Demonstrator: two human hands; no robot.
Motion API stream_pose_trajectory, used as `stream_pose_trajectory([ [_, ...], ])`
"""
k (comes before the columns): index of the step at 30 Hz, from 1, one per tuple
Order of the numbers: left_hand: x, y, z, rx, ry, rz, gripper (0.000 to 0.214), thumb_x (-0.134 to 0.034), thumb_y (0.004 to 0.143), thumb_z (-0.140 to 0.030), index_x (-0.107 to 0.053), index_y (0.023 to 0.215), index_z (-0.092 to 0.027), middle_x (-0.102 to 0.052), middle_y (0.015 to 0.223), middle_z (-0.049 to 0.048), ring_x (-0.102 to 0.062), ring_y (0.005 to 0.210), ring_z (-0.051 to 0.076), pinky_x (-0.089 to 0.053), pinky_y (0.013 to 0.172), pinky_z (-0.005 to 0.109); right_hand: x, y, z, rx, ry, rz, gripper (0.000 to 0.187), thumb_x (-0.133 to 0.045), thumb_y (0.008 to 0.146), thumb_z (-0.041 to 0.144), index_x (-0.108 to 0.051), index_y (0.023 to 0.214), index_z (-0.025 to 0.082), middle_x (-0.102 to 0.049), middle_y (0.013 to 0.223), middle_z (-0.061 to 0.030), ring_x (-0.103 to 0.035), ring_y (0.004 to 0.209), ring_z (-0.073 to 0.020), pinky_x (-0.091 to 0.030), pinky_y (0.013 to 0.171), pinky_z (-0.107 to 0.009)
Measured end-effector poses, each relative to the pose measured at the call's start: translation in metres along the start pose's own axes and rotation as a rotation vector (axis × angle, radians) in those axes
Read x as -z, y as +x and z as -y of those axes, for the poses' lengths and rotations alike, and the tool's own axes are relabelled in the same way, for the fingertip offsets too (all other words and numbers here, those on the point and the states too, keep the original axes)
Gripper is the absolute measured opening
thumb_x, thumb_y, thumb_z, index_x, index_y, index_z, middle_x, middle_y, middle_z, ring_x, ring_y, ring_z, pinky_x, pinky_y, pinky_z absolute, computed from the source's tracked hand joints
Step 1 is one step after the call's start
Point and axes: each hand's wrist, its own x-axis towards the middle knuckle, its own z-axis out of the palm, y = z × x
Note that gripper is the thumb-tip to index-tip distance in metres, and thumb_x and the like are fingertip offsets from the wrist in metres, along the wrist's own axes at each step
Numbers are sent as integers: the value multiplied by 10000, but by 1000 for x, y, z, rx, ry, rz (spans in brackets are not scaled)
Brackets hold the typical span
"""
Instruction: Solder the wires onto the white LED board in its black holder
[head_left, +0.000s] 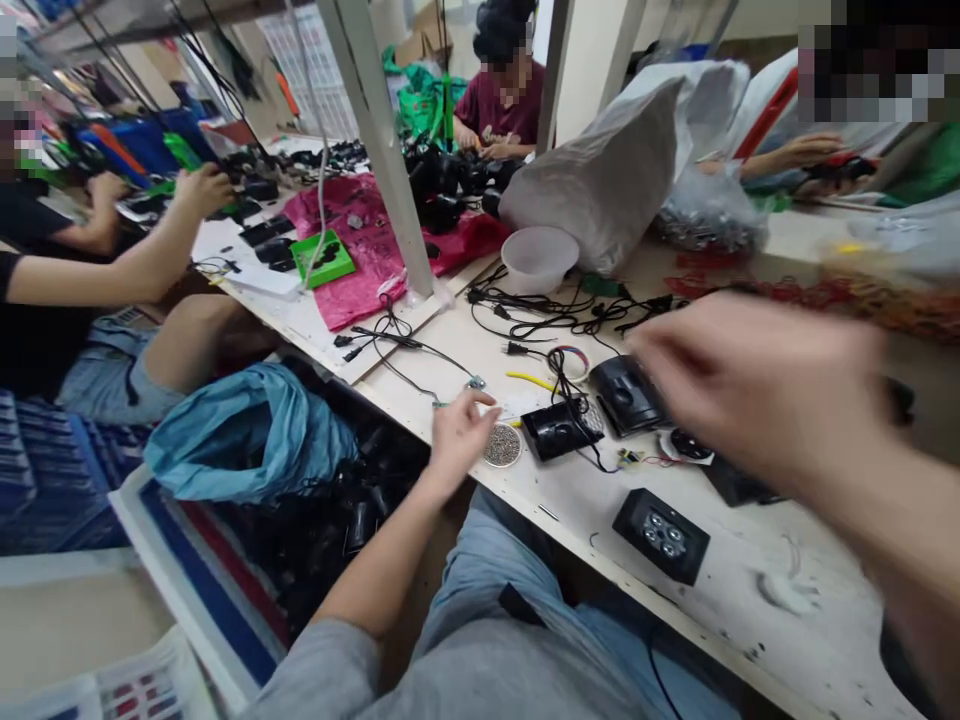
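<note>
My left hand [457, 435] rests at the near edge of the workbench [750, 600], fingers curled toward a small round dish of tiny metal parts [502, 446]; whether it pinches anything is hidden. My right hand [742, 385] is close to the camera and smeared by motion, hovering over a black plastic housing [626, 395]. Beside the dish lies another black housing with wires [559, 430]. A black module with several small lenses [661, 535] lies nearer to me. A small circuit board with wires [630, 457] lies between them.
Black cables [555, 315] and a white bowl [538, 258] lie farther back, beside a grey plastic bag [622, 180]. A post [382, 150] stands on the bench. A blue bag [240, 435] and a bin of black parts [352, 510] sit left of my knee. Other people work at the left and back.
</note>
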Motion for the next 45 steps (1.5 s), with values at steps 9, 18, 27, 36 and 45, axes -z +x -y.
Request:
stream_pose_trajectory([
  [9,29,7,34,246,531,153,279,-644,901,-335,-777,1143,-298,-757,815,29,-712,846,240,-490,755,305,-167,48,44,-7,7,628,250,-643,955,334,-669,1121,149,-669,1180,-93,-646,1087,-212,-548,952,-420],
  [18,21,23,37,200,538,229,563,-751,825,-436,-650,1359,-288,-774,987,61,-707,977,288,-494,795,327,-187,54,21,37,171,766,317,-654,938,411,-637,1131,160,-648,1163,-73,-627,1059,-212,-532,938,-438],
  [27,9,22,31,159,608,64,259,-598,942,-419,-718,898,-194,-692,751,71,-654,775,247,-362,660,297,-191,44,30,-24,406,518,138,-526,884,183,-656,926,173,-611,1014,-109,-577,952,-224,-423,879,-355],
  [36,34,49,35,260,-747,341,566,-926,478,-586,-577,589,-154,-536,525,-33,-457,494,73,-314,489,202,-146,71,21,43,785,663,266,-542,899,399,-662,929,164,-601,735,-3,-532,649,-130,-443,642,-270],
  [45,19,40,37,262,-419,121,472,-811,604,-560,-556,570,-164,-502,541,-32,-399,519,76,-282,496,218,-154,64,37,-114,458,464,131,-648,820,236,-683,921,162,-680,942,-94,-596,925,-229,-435,848,-339],
])
